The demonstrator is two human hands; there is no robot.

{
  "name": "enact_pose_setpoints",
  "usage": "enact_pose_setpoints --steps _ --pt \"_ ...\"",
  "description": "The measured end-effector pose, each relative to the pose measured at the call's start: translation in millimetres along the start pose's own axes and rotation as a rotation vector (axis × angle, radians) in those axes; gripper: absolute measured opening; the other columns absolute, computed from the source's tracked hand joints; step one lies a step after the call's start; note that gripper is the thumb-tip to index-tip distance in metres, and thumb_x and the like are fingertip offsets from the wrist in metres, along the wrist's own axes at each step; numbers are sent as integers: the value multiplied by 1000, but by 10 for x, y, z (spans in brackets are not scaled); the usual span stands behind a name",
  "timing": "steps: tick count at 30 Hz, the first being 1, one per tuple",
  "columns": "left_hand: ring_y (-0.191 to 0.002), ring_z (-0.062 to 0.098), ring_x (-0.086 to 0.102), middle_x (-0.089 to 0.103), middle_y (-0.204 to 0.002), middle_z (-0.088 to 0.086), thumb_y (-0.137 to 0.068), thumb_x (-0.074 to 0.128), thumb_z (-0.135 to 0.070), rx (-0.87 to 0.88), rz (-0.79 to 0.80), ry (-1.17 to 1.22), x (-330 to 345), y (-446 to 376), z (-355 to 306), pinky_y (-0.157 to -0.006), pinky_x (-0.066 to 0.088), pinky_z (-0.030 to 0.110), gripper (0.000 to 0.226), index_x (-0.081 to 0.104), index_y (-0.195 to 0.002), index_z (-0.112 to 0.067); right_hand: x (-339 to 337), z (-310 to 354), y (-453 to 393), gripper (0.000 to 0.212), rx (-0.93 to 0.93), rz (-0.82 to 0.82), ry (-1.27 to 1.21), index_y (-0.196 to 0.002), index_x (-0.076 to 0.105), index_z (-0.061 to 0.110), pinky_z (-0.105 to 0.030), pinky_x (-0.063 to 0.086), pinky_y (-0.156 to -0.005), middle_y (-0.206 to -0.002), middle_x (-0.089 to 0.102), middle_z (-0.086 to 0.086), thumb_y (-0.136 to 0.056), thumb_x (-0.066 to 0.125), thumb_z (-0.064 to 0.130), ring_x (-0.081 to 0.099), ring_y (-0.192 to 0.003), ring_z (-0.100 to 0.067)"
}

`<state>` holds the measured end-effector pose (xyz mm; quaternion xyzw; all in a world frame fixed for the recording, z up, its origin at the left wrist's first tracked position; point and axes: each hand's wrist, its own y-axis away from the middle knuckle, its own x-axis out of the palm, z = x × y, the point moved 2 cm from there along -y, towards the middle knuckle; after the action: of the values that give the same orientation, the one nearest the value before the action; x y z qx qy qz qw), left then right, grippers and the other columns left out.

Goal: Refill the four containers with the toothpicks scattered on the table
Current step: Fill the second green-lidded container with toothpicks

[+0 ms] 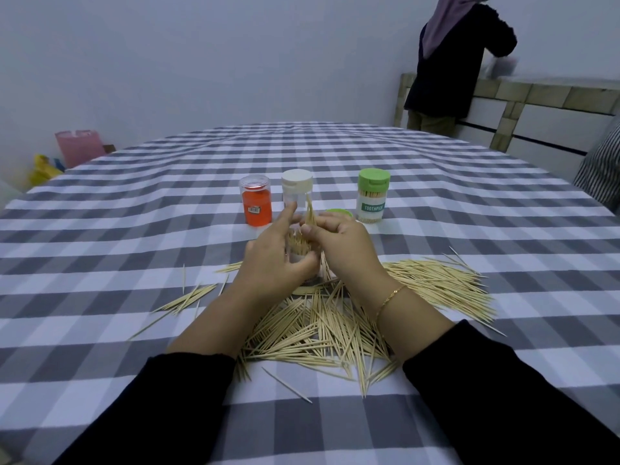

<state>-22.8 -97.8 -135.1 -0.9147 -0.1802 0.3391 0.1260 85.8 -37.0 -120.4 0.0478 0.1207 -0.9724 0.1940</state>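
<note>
Clear container (299, 255), partly filled with toothpicks, stands on the checked counter (436, 196), gripped by the left hand (273, 260). Right hand (345, 245) pinches a small bundle of toothpicks (310, 214) upright above its mouth. Loose toothpicks (322, 327) lie heaped on the cloth beneath both wrists. Behind stand an orange container (256, 204), a white-capped container (297, 191) and a full green-capped container (371, 196); a green lid (339, 213) lies between
</note>
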Motion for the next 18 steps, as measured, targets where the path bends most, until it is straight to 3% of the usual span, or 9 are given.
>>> enact_pose_setpoints --steps 2,4,6,8,10,12,15,18 --pt "-115 7 55 50 -136 -14 -70 50 -50 -2 -15 31 -14 -3 -9 -100 46 39 87 22 -151 -36 -19 21 29 14 43 52 -48 -97 74 14 -17 51 -64 -85 67 2 -89 63 14 63 -78 -10" --pt "-96 -6 54 47 -133 -20 -72 50 -44 3 -11 39 -27 10 -42 -89 48 25 84 23 -151 -37 -26 18 38 16 70 67 -71 -101 73 13 -24 55 -73 -83 71 0 -90 62 16 66 -77 -11" --pt "-85 -3 56 46 -121 -22 -75 50 -44 13 -15 34 -30 24 -61 -80 50 25 82 21 -151 -40 -21 10 36 21 68 72 -77 -109 71 13 -26 55 -80 -94 72 -2 -91 61 17 67 -88 -14" --pt "-88 10 61 48 -113 -21 -79 53 -42 11 -18 30 -32 25 -50 -83 54 35 79 19 -150 -43 -16 11 35 30 79 76 -86 -121 65 13 -23 54 -84 -111 69 -3 -92 60 18 65 -101 -14" --pt "-85 2 57 50 -116 -23 -85 58 -34 16 -9 31 -32 18 -32 -85 53 34 77 18 -151 -42 -23 23 36 40 93 70 -96 -133 54 13 -19 50 -88 -128 60 0 -94 57 20 58 -113 -11" --pt "-97 -11 48 45 -135 -19 -88 59 -30 37 -1 15 -27 15 -23 -90 46 25 76 18 -151 -42 -31 35 30 42 58 64 -73 -138 47 14 -16 46 -91 -136 53 1 -97 52 21 53 -118 -8" --pt "-121 -8 35 35 -138 -23 -90 58 -21 55 11 3 -15 3 -20 -93 32 12 75 18 -151 -38 -11 55 39 45 -45 87 24 -144 39 19 -7 42 -89 -140 48 5 -100 46 17 47 -116 1" --pt "-131 -6 33 34 -143 -23 -87 55 -29 90 22 6 9 -10 -15 -99 29 12 71 24 -150 -38 42 32 64 52 -83 142 5 -148 28 25 -23 38 -107 -148 40 5 -100 44 15 40 -131 -5"
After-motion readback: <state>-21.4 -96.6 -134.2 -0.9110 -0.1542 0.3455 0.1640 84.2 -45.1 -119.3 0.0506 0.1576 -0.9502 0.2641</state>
